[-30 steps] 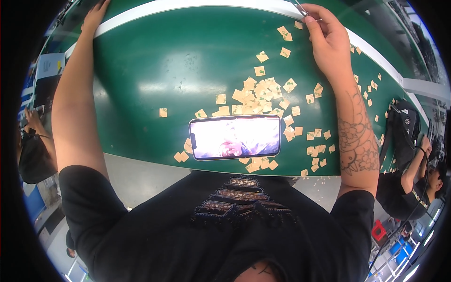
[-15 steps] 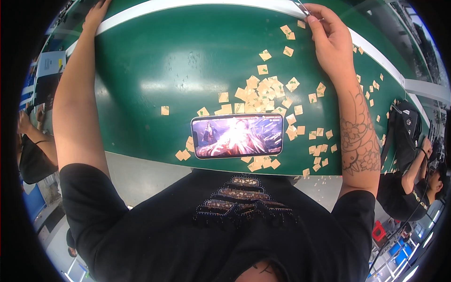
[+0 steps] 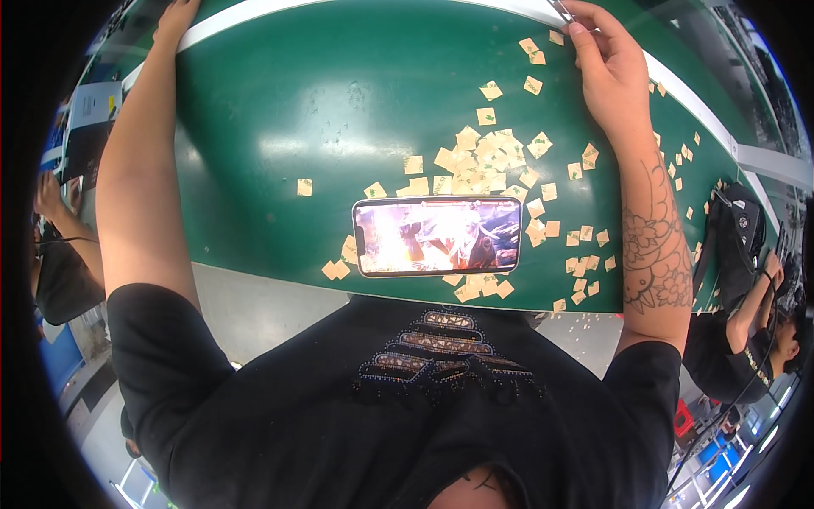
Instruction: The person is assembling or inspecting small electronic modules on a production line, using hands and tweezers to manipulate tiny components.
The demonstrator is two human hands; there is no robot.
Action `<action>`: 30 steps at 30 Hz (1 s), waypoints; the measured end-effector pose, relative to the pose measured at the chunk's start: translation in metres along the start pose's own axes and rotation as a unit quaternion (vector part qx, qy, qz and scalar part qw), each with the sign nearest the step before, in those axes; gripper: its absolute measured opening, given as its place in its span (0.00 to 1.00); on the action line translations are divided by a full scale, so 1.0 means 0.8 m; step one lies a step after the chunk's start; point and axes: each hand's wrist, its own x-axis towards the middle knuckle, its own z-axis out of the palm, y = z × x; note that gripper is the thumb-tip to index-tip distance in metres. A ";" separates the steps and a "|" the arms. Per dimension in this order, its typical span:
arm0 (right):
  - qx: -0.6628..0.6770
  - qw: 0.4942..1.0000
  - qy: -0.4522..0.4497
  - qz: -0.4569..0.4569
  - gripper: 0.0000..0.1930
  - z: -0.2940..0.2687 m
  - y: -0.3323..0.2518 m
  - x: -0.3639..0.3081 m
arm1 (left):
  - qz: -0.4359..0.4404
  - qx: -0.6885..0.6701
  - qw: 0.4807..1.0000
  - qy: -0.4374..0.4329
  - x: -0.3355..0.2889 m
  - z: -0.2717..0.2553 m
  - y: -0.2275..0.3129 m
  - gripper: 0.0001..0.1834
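Note:
My right hand (image 3: 612,72) is at the far right, at the table's white far edge. Thumb and fingers close on slim metal tweezers (image 3: 563,12), whose far end the top of the picture cuts off. At the far left, my left hand (image 3: 176,19) reaches past the same edge; most of its fingers are out of the picture. Small square tan paper pieces (image 3: 482,159) lie in a loose heap mid-table, with others scattered toward my right arm. In front of me a phone (image 3: 437,237) lies sideways with a bright video on its screen, over some of the pieces.
The green tabletop (image 3: 280,110) has a raised white strip (image 3: 254,10) along its far edge. A black bag (image 3: 739,225) lies at the right, beside another person's hands (image 3: 773,270). On the left another person's arm (image 3: 72,233) shows near a grey box (image 3: 93,103).
The phone's screen picture has changed. The table and the things on it sit slightly farther right and higher in view. Both hands hold nearly the same places.

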 end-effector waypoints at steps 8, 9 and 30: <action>-0.009 1.000 0.014 0.005 0.10 0.001 0.004 0.000 | -0.005 -0.014 1.000 -0.027 0.009 0.003 -0.007 0.40; -0.013 1.000 0.006 -0.004 0.11 0.000 0.002 0.000 | -0.006 -0.014 1.000 -0.027 0.009 0.004 -0.010 0.40; 0.012 0.998 0.000 0.054 0.10 -0.001 -0.003 0.003 | -0.011 -0.011 1.000 -0.006 -0.014 -0.005 0.019 0.40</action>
